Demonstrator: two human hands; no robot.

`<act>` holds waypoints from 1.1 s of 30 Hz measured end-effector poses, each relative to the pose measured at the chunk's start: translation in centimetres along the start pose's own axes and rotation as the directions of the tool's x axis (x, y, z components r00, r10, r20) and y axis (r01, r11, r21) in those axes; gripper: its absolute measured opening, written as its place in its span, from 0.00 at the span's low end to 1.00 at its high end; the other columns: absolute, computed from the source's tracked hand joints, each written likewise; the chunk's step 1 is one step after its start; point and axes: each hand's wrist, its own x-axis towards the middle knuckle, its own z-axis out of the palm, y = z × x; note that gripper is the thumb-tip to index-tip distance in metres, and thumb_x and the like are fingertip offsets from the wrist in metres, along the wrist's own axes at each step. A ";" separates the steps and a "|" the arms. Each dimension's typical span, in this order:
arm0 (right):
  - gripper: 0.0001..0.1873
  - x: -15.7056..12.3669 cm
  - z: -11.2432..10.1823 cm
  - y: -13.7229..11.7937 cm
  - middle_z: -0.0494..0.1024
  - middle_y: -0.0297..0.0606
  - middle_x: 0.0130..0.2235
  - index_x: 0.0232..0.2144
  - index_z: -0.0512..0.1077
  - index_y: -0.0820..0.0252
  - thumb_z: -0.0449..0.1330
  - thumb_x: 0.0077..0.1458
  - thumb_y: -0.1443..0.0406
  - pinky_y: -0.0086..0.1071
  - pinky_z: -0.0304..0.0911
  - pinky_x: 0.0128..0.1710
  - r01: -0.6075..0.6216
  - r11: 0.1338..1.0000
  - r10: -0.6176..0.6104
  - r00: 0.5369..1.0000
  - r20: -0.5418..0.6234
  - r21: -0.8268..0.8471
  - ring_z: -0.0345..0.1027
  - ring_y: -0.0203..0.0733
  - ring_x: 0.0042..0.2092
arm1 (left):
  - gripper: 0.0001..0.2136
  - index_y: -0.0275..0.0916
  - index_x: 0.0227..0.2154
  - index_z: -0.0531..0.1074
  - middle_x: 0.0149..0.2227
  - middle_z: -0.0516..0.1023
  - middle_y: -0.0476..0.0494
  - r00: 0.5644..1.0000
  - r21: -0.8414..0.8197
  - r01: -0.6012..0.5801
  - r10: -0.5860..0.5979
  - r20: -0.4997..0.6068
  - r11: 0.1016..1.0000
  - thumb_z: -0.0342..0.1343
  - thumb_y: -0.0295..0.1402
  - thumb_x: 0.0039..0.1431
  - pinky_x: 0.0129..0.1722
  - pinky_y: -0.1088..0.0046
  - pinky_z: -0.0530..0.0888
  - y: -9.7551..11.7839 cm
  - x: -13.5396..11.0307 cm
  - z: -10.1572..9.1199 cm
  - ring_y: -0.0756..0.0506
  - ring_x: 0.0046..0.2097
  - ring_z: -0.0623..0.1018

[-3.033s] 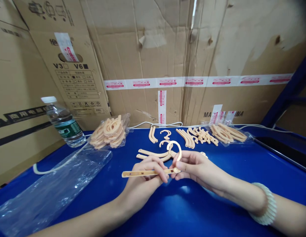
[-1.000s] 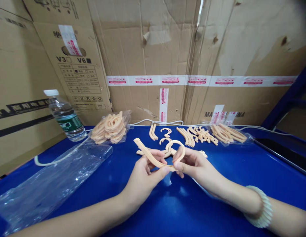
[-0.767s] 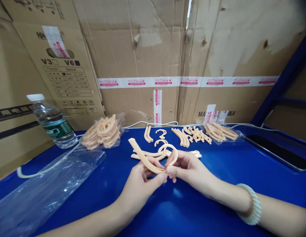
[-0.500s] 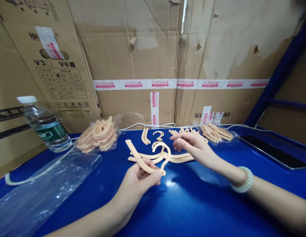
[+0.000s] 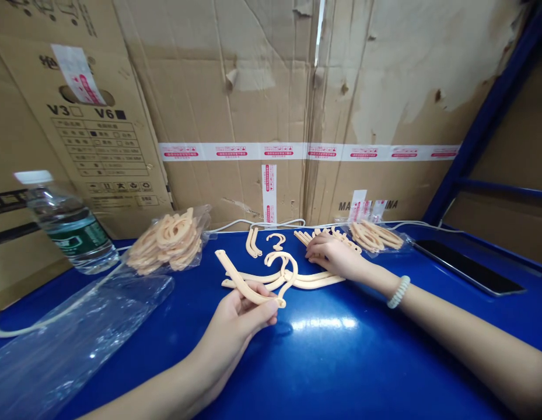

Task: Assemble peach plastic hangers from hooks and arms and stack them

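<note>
- Holding station, left hand [image 5: 229,326]: pinched one curved arm [image 5: 235,280] between thumb and bent fingers, near its joint with a hook [image 5: 296,274]; kept no visible gap, raised above the blue tabletop [image 5: 323,373].
- Handling: looked light, stiff and smooth, probably plastic; seemed apt to slip a little, and weakest at the slender hook. Best gripped on the arm's broad length or beside the joint.
- Clear plastic bag [image 5: 87,332]: lay flat at left, showed no legible print.
- Hanger-shaped pieces [image 5: 317,284]: lay just beyond the held piece, partly overlapped from view.
- Right hand [image 5: 338,256]: rested at the near side of loose parts [image 5: 341,234], fingers bent and bunched; could not tell whether anything was gripped.
- Two spare arms [image 5: 253,242], one spare hook [image 5: 277,240]: lay farther back, left of that hand.
- Black phone [image 5: 467,265]: lay at right, screen dark.
- Water bottle [image 5: 73,233]: stood at left, bore a green label too blurred to read.
- Bagged pieces [image 5: 170,239]: sat near the far edge.
- Left carton [image 5: 95,125]: read "V3", box blank, and "V6", box filled; carried finer print, illegible.
- Back cardboard [image 5: 235,105]: read "MA" and "INA", interrupted by tape; bore white tape [image 5: 271,151] with tiny red print.
</note>
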 end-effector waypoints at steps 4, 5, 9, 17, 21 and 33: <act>0.08 0.1 -0.2 -0.3 0.80 0.42 0.35 0.31 0.78 0.58 0.58 0.57 0.66 0.43 0.64 0.44 -0.068 0.994 0.076 0.992 -0.101 0.080 0.72 0.46 0.40 | 0.16 0.37 0.31 0.71 0.32 0.80 0.44 1.000 -0.048 0.026 -0.026 -0.008 0.999 0.73 0.32 0.44 0.43 0.72 0.74 -0.1 0.2 -0.1 0.48 0.38 0.78; 0.09 0.1 -0.4 -0.6 0.80 0.41 0.33 0.34 0.77 0.59 0.56 0.59 0.65 0.42 0.66 0.41 -0.101 0.988 0.116 0.984 -0.133 0.113 0.73 0.45 0.37 | 0.16 0.37 0.31 0.72 0.33 0.80 0.44 0.999 -0.065 0.030 -0.031 -0.016 0.997 0.73 0.31 0.43 0.44 0.72 0.75 -0.1 0.2 -0.1 0.47 0.39 0.78; 0.12 -0.1 -1.4 -2.8 0.79 0.39 0.32 0.39 0.74 0.60 0.58 0.59 0.57 0.33 0.66 0.30 -0.199 0.739 0.437 0.869 -0.233 0.644 0.73 0.39 0.30 | 0.16 0.36 0.30 0.72 0.33 0.81 0.44 0.998 -0.113 0.040 -0.045 -0.042 0.993 0.74 0.29 0.40 0.44 0.74 0.75 0.0 0.4 -0.2 0.48 0.39 0.79; 0.12 -1.4 -1.4 -9.5 0.77 0.40 0.47 0.33 0.75 0.57 0.68 0.49 0.57 0.35 0.68 0.42 -0.155 0.249 0.599 0.800 -0.026 0.956 0.73 0.38 0.38 | 0.15 0.36 0.30 0.74 0.31 0.80 0.45 0.998 -0.149 0.030 -0.037 -0.044 0.988 0.74 0.28 0.40 0.43 0.75 0.76 -0.2 0.3 -0.3 0.49 0.38 0.79; 0.22 -2.0 0.0 -10.9 0.74 0.33 0.43 0.37 0.71 0.53 0.74 0.39 0.63 0.33 0.67 0.37 -0.194 0.195 0.667 0.745 0.015 0.961 0.72 0.35 0.34 | 0.15 0.36 0.30 0.73 0.32 0.80 0.45 0.999 -0.147 0.035 -0.040 -0.035 0.988 0.74 0.29 0.41 0.44 0.74 0.75 -0.2 0.4 -0.3 0.48 0.38 0.79; 0.19 -2.4 2.4 -11.2 0.77 0.33 0.33 0.33 0.74 0.61 0.75 0.37 0.66 0.27 0.65 0.39 -0.352 -0.051 0.484 0.810 0.331 0.935 0.70 0.33 0.36 | 0.14 0.37 0.33 0.70 0.32 0.80 0.47 0.998 -0.071 0.028 -0.023 0.066 0.997 0.71 0.28 0.46 0.39 0.76 0.73 -0.1 0.3 -0.3 0.50 0.36 0.77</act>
